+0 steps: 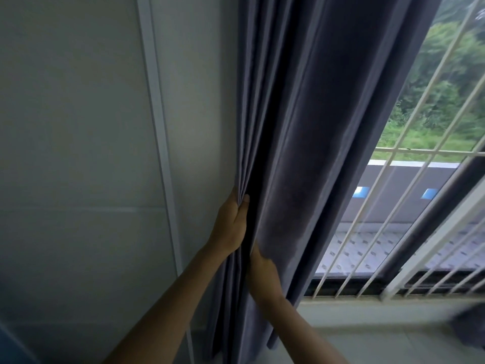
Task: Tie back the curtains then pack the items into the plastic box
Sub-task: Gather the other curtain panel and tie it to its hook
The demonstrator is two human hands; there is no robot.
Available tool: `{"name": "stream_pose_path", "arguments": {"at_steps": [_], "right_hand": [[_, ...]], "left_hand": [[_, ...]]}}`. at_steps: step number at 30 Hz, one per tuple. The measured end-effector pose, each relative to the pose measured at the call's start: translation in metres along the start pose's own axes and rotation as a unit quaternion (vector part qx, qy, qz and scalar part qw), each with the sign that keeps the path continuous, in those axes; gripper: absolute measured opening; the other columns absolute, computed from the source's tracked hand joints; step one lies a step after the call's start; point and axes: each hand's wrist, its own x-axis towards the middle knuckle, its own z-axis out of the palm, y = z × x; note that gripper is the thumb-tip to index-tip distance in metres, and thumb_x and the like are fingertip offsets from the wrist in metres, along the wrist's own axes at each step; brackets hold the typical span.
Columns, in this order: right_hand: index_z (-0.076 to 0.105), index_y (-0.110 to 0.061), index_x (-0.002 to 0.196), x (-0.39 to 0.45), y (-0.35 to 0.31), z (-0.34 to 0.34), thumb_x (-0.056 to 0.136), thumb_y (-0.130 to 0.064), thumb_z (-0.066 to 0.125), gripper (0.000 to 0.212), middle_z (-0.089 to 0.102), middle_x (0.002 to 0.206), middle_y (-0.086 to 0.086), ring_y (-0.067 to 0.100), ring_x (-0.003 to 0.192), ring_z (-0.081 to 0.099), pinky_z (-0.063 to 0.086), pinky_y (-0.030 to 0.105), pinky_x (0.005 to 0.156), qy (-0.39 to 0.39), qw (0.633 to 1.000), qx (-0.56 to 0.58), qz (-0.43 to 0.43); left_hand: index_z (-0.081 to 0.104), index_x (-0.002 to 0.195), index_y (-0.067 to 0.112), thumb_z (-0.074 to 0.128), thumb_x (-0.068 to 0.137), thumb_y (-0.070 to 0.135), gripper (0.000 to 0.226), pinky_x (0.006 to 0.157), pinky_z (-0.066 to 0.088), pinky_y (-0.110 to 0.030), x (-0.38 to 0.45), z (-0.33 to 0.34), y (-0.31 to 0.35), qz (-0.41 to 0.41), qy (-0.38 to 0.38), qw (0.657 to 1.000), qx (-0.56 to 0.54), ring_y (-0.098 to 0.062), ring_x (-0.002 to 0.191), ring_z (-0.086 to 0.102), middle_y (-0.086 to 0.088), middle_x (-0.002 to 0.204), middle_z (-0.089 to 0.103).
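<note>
A dark grey curtain [309, 122] hangs in folds at the left side of a window, drawn over against the wall. My left hand [232, 224] pinches the curtain's left folds at about mid height, thumb on the front. My right hand [263, 277] is just below it, its fingers tucked into the folds and hidden by the fabric. No tie-back and no plastic box are in view.
A white wall [78, 127] with a vertical white trim strip [160, 132] lies to the left. The window [409, 206] to the right has white bars, with a sill [367, 311] below. Another piece of dark fabric [472, 329] shows at the right edge.
</note>
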Motion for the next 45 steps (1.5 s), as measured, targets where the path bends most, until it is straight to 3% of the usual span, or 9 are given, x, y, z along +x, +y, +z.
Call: {"name": "stream_pose_path", "arguments": {"at_steps": [9, 13, 15, 17, 23, 27, 32, 36, 45], "right_hand": [[0.034, -0.012, 0.143, 0.009, -0.004, 0.014, 0.094, -0.003, 0.04, 0.05, 0.066, 0.087, 0.01, 0.02, 0.065, 0.058, 0.045, 0.029, 0.056, -0.006, 0.999, -0.047, 0.016], [0.04, -0.011, 0.139, 0.006, -0.005, 0.016, 0.096, -0.004, 0.04, 0.044, 0.065, 0.103, 0.014, 0.011, 0.064, 0.05, 0.033, 0.014, 0.049, -0.055, 0.997, -0.046, 0.007], [0.023, -0.018, 0.149, -0.002, -0.005, 0.012, 0.092, -0.008, 0.046, 0.062, 0.054, 0.13, 0.011, 0.018, 0.101, 0.059, 0.05, 0.018, 0.072, -0.132, 0.991, 0.002, -0.014], [0.008, -0.028, 0.152, -0.01, -0.015, -0.011, 0.087, -0.013, 0.052, 0.08, 0.025, 0.155, 0.003, 0.023, 0.138, 0.034, 0.042, 0.033, 0.104, -0.15, 0.987, 0.043, -0.039], [0.053, -0.004, 0.129, 0.011, -0.064, -0.142, 0.085, -0.009, 0.058, 0.045, 0.049, 0.135, 0.02, 0.029, 0.131, 0.04, 0.033, 0.038, 0.111, 0.383, 0.896, 0.042, -0.223], [0.039, 0.006, 0.136, 0.047, -0.072, -0.217, 0.085, -0.009, 0.068, 0.061, 0.036, 0.141, 0.026, 0.031, 0.137, 0.031, 0.027, 0.036, 0.116, 0.508, 0.83, 0.082, -0.215], [0.02, -0.005, 0.149, 0.081, -0.048, -0.221, 0.084, -0.014, 0.067, 0.081, 0.037, 0.149, 0.009, 0.016, 0.135, 0.038, 0.033, 0.031, 0.114, 0.455, 0.872, 0.145, -0.106], [0.014, -0.016, 0.153, 0.072, -0.015, -0.166, 0.088, -0.004, 0.053, 0.077, 0.056, 0.133, 0.015, 0.035, 0.111, 0.059, 0.041, 0.026, 0.088, 0.298, 0.948, 0.111, 0.0], [0.023, -0.015, 0.149, 0.015, 0.025, -0.031, 0.096, -0.009, 0.042, 0.057, 0.065, 0.119, 0.013, 0.03, 0.103, 0.065, 0.053, 0.038, 0.088, 0.001, 0.999, -0.014, 0.037]], "left_hand": [[0.04, 0.14, 0.008, 0.048, 0.094, 0.041, 0.057, 0.097, 0.039, -0.009, -0.015, 0.01, 0.011, 0.034, -0.048, 0.998, 0.004, 0.001, 0.118, 0.051, 0.006, 0.127, 0.054], [0.04, 0.14, 0.003, 0.044, 0.098, 0.02, 0.045, 0.094, 0.037, -0.002, -0.013, 0.011, 0.002, 0.043, -0.019, 0.997, 0.057, 0.002, 0.111, 0.051, 0.0, 0.124, 0.056], [0.043, 0.136, 0.005, 0.038, 0.097, 0.008, 0.04, 0.09, 0.036, 0.0, -0.013, 0.009, -0.001, 0.031, -0.005, 0.998, 0.05, 0.004, 0.105, 0.051, 0.001, 0.117, 0.055], [0.045, 0.134, 0.007, 0.037, 0.097, 0.01, 0.038, 0.086, 0.037, 0.002, -0.012, 0.008, -0.001, 0.011, 0.005, 0.999, 0.04, -0.005, 0.104, 0.055, 0.0, 0.114, 0.056], [0.037, 0.141, 0.004, 0.034, 0.092, 0.038, 0.06, 0.108, 0.036, -0.02, -0.009, 0.004, -0.001, 0.001, -0.011, 1.0, 0.017, -0.014, 0.125, 0.048, -0.006, 0.136, 0.05], [0.037, 0.14, 0.005, 0.033, 0.098, 0.016, 0.043, 0.105, 0.032, -0.008, -0.009, 0.004, 0.0, -0.004, -0.017, 1.0, 0.025, -0.013, 0.119, 0.048, -0.002, 0.128, 0.05], [0.04, 0.138, -0.002, 0.034, 0.1, 0.004, 0.039, 0.109, 0.033, -0.029, -0.003, 0.005, -0.007, -0.023, -0.003, 0.999, 0.048, -0.023, 0.123, 0.049, -0.014, 0.131, 0.053], [0.045, 0.133, -0.005, 0.037, 0.1, 0.008, 0.036, 0.104, 0.039, -0.036, -0.001, 0.007, -0.011, -0.029, 0.009, 0.998, 0.063, -0.03, 0.118, 0.054, -0.021, 0.124, 0.058], [0.055, 0.118, -0.008, 0.038, 0.101, 0.012, 0.032, 0.093, 0.042, -0.022, -0.005, 0.014, -0.006, -0.022, 0.023, 0.998, 0.049, -0.029, 0.105, 0.06, -0.02, 0.108, 0.064]]}}
